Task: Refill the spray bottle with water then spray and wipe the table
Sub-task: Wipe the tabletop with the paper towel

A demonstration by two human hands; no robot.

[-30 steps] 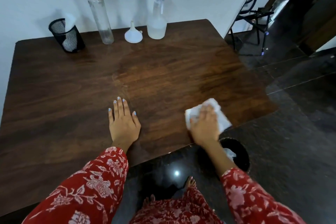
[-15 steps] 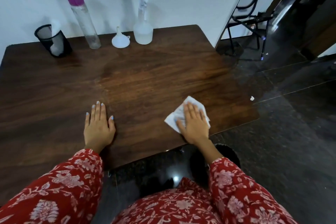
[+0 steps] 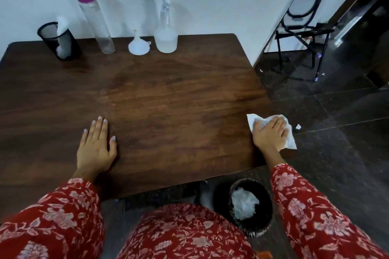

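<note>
While your left hand (image 3: 95,149) lay flat, fingers straight, on the dark wooden table (image 3: 168,99), your right hand (image 3: 270,132) pressed a white tissue (image 3: 290,143) at its right edge with straight fingers; the clear plastic spray bottle (image 3: 165,35) stood by the wall.

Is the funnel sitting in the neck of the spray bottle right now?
No, the funnel stands on the table beside the spray bottle.
</note>
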